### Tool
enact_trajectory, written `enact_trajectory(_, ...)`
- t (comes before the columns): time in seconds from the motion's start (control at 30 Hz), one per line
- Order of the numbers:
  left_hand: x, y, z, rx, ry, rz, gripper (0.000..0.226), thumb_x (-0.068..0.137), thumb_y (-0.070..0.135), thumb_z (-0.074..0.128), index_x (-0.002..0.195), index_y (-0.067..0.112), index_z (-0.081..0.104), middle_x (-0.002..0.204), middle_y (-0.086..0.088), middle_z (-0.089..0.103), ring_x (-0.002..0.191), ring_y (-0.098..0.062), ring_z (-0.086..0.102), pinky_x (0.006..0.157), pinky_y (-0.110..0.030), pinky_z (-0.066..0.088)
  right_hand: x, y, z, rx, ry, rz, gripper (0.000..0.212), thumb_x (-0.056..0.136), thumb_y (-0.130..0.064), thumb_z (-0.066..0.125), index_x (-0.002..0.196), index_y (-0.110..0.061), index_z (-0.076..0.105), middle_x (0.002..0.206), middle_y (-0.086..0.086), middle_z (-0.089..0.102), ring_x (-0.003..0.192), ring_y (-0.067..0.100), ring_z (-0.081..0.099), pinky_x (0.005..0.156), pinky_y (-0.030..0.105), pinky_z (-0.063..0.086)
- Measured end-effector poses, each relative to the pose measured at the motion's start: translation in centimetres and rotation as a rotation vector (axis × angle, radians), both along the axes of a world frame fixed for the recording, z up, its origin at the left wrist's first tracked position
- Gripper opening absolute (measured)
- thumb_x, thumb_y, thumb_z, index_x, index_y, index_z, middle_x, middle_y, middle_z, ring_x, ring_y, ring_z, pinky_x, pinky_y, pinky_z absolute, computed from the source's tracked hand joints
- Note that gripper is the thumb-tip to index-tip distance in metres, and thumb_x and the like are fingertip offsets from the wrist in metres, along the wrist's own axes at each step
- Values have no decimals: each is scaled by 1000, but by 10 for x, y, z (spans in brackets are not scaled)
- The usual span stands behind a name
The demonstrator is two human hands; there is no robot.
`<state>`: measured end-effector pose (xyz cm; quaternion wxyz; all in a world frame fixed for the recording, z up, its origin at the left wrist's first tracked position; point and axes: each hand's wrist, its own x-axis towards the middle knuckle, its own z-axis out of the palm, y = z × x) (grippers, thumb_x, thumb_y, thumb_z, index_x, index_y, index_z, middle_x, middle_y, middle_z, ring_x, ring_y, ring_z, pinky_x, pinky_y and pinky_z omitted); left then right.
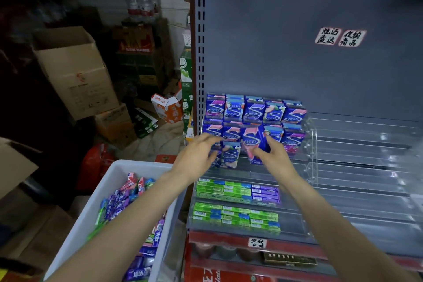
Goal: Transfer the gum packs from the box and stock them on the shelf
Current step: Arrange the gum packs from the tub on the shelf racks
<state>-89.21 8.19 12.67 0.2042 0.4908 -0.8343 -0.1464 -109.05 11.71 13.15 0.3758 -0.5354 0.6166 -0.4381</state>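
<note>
Blue gum packs with a big S (254, 112) stand in rows on the clear stepped shelf rack (348, 144). My right hand (272, 155) grips one tilted blue and pink pack (250, 142) at the front row. My left hand (198, 155) reaches in with straight fingers, touching the packs at the left end of that row. Flat green and purple gum packs (235, 192) lie on the two lower steps. The white box (107, 181) at lower left holds several loose gum packs (119, 201).
The grey shelf back panel (297, 52) carries two handwritten labels. The rack's right part has bare clear steps. Cardboard boxes (75, 71) and stacked drink cartons crowd the floor at left. Red packaged goods (229, 272) sit below the shelf.
</note>
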Motion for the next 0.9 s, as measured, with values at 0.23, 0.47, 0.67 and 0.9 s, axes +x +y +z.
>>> enact_trajectory(0.23,12,1,-24,-52,-364,-53,58,98,23,44,150,25,19,157,5,17,144,-16,16,114,-31,16,7,-4,-29,7,93,-34,35,78,-4,74,109,-18,63,99,11,67,89,33,64,83,48,53)
enact_trajectory(0.47,13,0,-21,-15,-321,-48,58,98,21,45,150,26,20,158,6,16,145,-14,13,115,-32,15,34,-12,-47,-48,319,-170,36,81,-3,70,112,-8,54,107,9,52,87,14,50,72,10,34)
enact_trajectory(0.67,10,2,-20,-47,-288,-16,56,97,21,47,149,25,25,156,6,21,144,-14,17,114,-31,17,41,-15,-54,-46,337,-217,28,82,-3,68,106,-6,53,102,11,56,82,17,54,74,19,41)
enact_trajectory(0.9,7,15,-17,-140,-138,58,44,94,20,52,137,21,45,139,2,45,128,-20,39,99,-34,33,36,3,-43,-148,384,-141,46,83,-8,68,124,-11,46,122,5,42,105,9,43,92,12,31)
